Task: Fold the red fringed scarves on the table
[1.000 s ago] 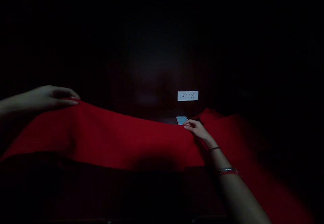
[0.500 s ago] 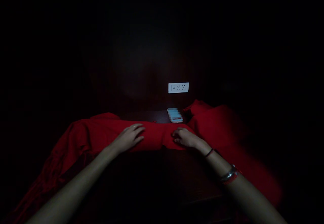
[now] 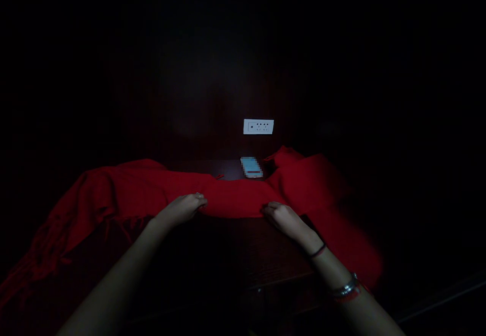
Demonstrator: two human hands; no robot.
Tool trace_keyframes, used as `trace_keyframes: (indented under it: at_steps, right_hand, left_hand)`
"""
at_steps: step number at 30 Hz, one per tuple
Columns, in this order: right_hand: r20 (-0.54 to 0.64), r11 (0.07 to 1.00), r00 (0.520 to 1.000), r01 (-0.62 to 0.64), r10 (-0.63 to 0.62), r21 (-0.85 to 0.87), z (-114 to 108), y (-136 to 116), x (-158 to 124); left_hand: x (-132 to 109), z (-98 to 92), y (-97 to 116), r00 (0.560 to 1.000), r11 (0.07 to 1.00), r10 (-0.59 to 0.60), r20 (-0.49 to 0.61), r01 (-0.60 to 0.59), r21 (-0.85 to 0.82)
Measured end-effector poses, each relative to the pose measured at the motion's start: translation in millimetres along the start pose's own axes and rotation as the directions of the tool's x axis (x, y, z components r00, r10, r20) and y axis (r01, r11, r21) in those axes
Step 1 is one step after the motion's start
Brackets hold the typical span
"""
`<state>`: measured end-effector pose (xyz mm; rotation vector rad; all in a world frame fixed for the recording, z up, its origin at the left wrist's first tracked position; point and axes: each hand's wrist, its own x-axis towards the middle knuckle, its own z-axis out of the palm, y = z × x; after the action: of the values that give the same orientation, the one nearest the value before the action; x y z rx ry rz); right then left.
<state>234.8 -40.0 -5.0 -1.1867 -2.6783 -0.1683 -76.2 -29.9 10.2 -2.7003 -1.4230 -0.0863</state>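
Observation:
A red fringed scarf (image 3: 239, 199) stretches across a dark wooden surface in the head view, its fringe hanging at the left. My left hand (image 3: 184, 208), with a ring on one finger, has its fingers curled closed on the near part of the scarf. Farther right, my right hand (image 3: 283, 218) pinches the scarf's near edge, fingers bent down and partly in shadow. Between the hands the cloth lies fairly flat. To the right it bunches into loose folds and spreads over the side.
A phone-like device (image 3: 251, 167), blurred by pixels, lies behind the scarf. Above it a white socket plate (image 3: 258, 127) is fixed to the dark back panel. The dark tabletop (image 3: 273, 255) shows a front edge near me. Most surroundings are too dark to make out.
My fingers have gone from spread on the cloth to closed on it. The near edge between my hands has shifted, and the whole view has moved slightly.

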Motion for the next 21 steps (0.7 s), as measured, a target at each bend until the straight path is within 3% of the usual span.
trace_keyframes:
  at_steps: [7, 12, 15, 21]
  right_hand:
    - [-0.154, 0.999, 0.988, 0.016, -0.023, -0.044, -10, -7, -7]
    - [-0.074, 0.988, 0.993, 0.087, -0.097, -0.124, -4, -9, -9]
    - [-0.056, 0.993, 0.994, 0.085, -0.09, -0.088, -1, -10, -11]
    - [-0.148, 1.0, 0.989, 0.021, -0.019, 0.015, -3, -6, -22]
  left_hand:
    - [8, -4.7, 36, 0.992, 0.991, 0.121, -0.033, -0.119, 0.06]
    - [12, 0.9, 35, 0.993, 0.988, 0.109, -0.039, -0.105, 0.11]
    - [11, 0.8, 33, 0.992, 0.986, 0.121, -0.044, -0.115, 0.121]
    - [7, -2.2, 44, 0.987, 0.979, 0.147, -0.067, -0.135, 0.155]
